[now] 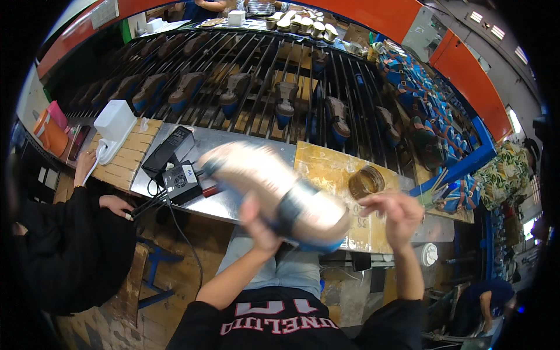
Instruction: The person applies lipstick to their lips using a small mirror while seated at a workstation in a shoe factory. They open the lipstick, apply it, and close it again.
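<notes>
Pale leather, smeared by motion blur, was most of what could be made of the sandal (274,195) the person held up over the near edge of the wooden bench top (326,169). Its broad tan sole faced upward, a dark strap crossed it, and a strip of blue showed along the underside. The left hand (256,224) gripped it from below, thumb up against the sole and fingers clamped around the underside, while the right hand (394,213) hung just beside the toe end with fingers spread and loose, seemingly not touching it, though the blur left that uncertain. Held by one hand alone, the shoe looked liable to twist or slip from the grip, and a wide swing could have caught the glass jar (366,182) of amber liquid standing close behind it on the stained wood and tipped it. Beyond lay a slatted metal rack (256,70) lined with more sandals, and a black box (182,182) with cables sat on the steel sheet to the left.
</notes>
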Demonstrator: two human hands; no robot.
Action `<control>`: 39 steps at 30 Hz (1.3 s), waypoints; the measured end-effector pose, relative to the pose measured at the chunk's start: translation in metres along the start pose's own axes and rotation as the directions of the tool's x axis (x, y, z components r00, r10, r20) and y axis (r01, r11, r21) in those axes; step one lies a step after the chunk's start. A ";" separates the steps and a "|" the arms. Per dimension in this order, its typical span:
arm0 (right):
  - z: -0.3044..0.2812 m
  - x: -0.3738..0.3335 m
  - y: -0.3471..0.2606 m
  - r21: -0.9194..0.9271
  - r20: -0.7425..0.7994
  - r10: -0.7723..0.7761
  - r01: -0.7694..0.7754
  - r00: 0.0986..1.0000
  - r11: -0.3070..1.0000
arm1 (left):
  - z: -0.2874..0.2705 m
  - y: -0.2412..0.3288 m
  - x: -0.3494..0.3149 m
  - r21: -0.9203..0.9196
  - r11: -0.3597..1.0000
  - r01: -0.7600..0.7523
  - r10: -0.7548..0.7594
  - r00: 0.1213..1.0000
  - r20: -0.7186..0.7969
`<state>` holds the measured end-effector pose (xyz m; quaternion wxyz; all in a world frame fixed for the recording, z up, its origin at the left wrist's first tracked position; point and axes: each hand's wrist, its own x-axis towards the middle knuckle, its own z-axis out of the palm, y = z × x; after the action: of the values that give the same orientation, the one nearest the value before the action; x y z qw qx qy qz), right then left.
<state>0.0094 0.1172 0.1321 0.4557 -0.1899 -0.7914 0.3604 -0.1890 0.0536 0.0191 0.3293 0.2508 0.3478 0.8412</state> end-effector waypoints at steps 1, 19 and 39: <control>0.003 -0.006 0.010 -0.121 -0.009 -0.109 0.107 0.994 0.987 | -0.017 0.005 -0.013 -0.184 0.983 -0.010 0.023 0.998 0.067; -0.064 -0.009 0.102 -0.746 -0.056 -0.035 -0.018 0.998 0.665 | -0.094 0.024 -0.099 0.007 0.970 0.242 -0.240 0.965 -0.108; -0.018 -0.011 0.052 -0.137 -0.189 0.223 -0.250 0.956 0.959 | -0.087 0.036 -0.077 0.007 0.893 0.450 -0.446 0.881 0.160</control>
<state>0.0287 0.1520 0.0933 0.4591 -0.3494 -0.7469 0.3304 -0.2085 -0.0588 -0.0236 0.5450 0.2243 0.3563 0.7251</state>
